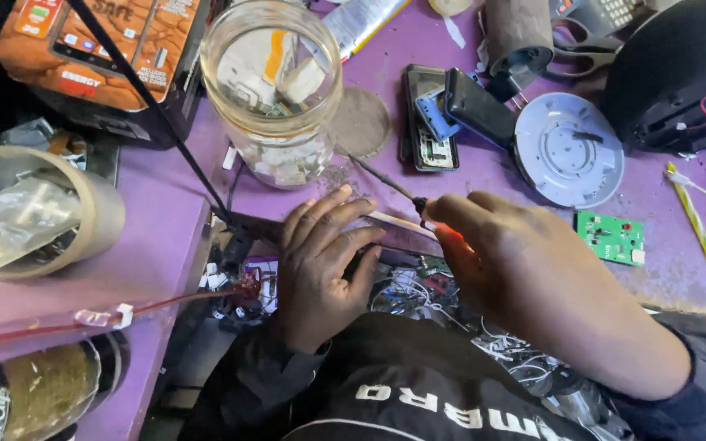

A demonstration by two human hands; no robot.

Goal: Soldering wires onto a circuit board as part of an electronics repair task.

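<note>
My left hand [320,261] lies flat on a thin, flat device [398,229] at the edge of the purple bench, fingers spread over it. My right hand [525,278] is closed around a small screwdriver [386,181] with an orange handle; its dark shaft points up and left, past the device, toward the jar. Below both hands is a tangle of wires and circuit parts [418,290]. Dark sleeves cover both forearms.
A glass jar [273,90] with small parts stands just behind my hands. A dismantled phone [428,122], a round white plastic cover [569,149], a green circuit board [612,238], scissors [590,45], a tape roll [34,208] and an orange box [100,49] crowd the bench.
</note>
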